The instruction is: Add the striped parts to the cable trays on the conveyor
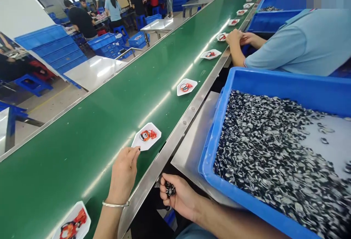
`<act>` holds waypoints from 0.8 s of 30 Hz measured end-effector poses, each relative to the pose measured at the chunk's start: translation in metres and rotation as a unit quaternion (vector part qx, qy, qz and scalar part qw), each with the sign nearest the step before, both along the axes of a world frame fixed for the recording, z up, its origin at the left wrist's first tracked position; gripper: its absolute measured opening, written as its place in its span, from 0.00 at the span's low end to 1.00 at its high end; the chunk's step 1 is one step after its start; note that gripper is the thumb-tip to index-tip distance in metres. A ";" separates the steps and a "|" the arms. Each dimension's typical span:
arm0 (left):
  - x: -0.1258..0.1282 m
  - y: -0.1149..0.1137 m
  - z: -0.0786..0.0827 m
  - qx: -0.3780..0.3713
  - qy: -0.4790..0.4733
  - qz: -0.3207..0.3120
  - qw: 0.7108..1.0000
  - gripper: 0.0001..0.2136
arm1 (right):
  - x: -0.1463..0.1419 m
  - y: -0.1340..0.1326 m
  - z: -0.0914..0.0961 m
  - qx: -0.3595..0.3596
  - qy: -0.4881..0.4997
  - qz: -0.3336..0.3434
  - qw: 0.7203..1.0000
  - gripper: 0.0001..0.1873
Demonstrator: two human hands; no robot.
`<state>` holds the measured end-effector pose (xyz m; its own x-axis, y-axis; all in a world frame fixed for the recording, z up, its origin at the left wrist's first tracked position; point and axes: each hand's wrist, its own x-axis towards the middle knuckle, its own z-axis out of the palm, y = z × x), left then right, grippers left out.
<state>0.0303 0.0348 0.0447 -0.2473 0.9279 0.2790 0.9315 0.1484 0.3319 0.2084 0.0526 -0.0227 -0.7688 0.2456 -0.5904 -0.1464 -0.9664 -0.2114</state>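
The left hand point(123, 175) has thumb and forefinger closed on a small dark piece point(139, 149), right at the near corner of a white tray point(146, 145); whether the fingers touch the tray, I cannot tell. A fingertip pinch suits something so tiny. Lower and to its right, the right hand point(181, 195) curls its fingers around a clump of black-and-white pieces point(170, 188), cupped probably to hold a small supply near the other hand.

Just beyond the left fingertips, the tray bears glossy red-orange and black parts point(148, 135). It looks thin and smooth, with cut-off corners. Under it runs a sleek green belt point(90, 140), edged by a brushed-metal rail point(179, 125) between the hands. To the right hand's right, a blue plastic bin point(274, 76) holds a rough heap of curved, flake-like pieces point(260, 151), presumably placed there for easy reach. Farther off, beyond the bin, sits a blue-sleeved co-worker point(279, 45).
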 end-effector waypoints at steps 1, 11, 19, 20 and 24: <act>-0.004 0.003 0.000 0.001 0.031 -0.013 0.999 0.12 | 0.000 0.000 -0.001 0.001 0.000 -0.001 1.000 0.13; -0.022 0.017 0.007 -0.148 0.195 -0.120 0.962 0.11 | -0.001 0.002 -0.001 0.006 0.004 -0.008 1.000 0.14; -0.005 -0.024 0.019 -0.079 0.188 -0.088 0.975 0.07 | -0.001 0.001 -0.002 -0.011 0.005 -0.027 1.000 0.13; 0.008 -0.032 0.018 -0.046 0.164 -0.092 0.981 0.07 | -0.001 0.001 -0.002 -0.015 0.006 -0.035 0.999 0.13; 0.074 -0.054 -0.002 0.036 0.079 -0.126 0.988 0.10 | -0.001 -0.001 -0.002 -0.070 0.039 -0.068 0.994 0.13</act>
<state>0.1045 -0.0191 0.0428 0.0421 0.9309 0.3627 0.9771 -0.1142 0.1797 0.2076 0.0511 -0.0251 -0.7792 0.2694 -0.5658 -0.2879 -0.9559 -0.0587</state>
